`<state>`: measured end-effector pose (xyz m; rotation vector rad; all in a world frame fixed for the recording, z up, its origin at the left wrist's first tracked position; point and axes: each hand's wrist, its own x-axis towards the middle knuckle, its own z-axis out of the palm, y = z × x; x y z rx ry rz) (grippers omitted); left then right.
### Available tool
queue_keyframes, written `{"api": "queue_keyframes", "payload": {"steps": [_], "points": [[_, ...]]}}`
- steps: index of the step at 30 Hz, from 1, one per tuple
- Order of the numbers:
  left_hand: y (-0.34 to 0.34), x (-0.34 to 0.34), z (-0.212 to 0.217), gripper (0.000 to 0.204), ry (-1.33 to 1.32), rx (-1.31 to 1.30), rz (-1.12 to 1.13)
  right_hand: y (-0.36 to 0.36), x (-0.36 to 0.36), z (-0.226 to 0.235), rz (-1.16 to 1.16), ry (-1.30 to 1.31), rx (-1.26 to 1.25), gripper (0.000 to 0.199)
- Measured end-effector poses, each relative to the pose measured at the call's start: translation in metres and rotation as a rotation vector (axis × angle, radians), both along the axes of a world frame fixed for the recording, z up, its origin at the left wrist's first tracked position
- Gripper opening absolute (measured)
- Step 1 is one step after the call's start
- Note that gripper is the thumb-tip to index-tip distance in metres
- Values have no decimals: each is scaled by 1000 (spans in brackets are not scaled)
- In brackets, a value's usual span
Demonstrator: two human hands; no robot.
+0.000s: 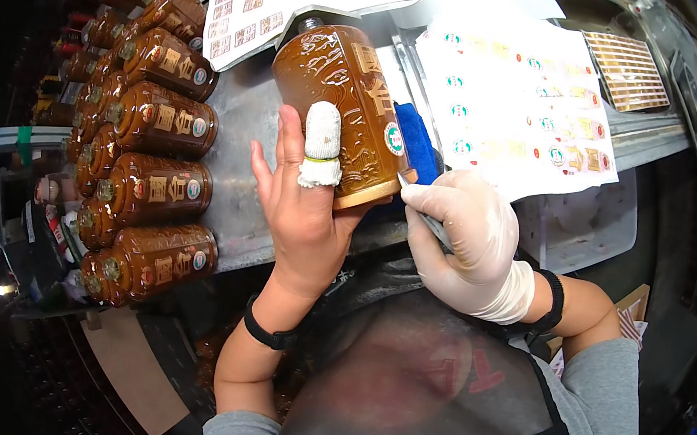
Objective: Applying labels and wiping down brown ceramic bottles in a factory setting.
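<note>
A large brown bottle (317, 63) with raised patterns, gold characters and a round green-and-white sticker lies tilted on the metal table in front of me. My left hand (306, 222) steadies it near the base, one finger in a white cloth sleeve pressed to its side, the thumb by its bottom; the other fingers stretch out. In a white glove, my right hand (476, 238) pinches metal tweezers (433, 226). The tips are close to the bottle's lower right edge, by a small orange-brown piece (410, 175). A blue cloth (416, 144) lies beside the bottle.
Several similar brown bottles (165, 120) lie stacked at the left. A printed sticker sheet (500, 123) is on the right, a striped gold sheet (627, 72) beyond it. Another sheet (246, 19) lies at the back. Below the right side stands a translucent plastic bin (594, 233).
</note>
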<state>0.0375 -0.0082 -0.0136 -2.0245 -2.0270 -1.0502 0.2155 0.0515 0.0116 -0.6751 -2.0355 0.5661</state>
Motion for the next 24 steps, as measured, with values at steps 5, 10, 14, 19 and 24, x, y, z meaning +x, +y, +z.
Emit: {"api": "queue_keyframes", "payload": {"steps": [5,10,14,19,24], "points": [[1,-2,0,74,20,27,-13,-11,-9,3,202,-28,21,33],[-3,-8,-9,77,-42,-1,-31,-3,10,9,150,62,-258,27],[-12,-12,-15,86,-265,-27,-45,3,12,8,48,118,-439,25],[-37,-1,-3,84,-134,-30,-47,9,16,-7,-15,135,-757,24],[-53,24,7,55,43,-153,10,11,14,-5,45,151,-796,25]]}}
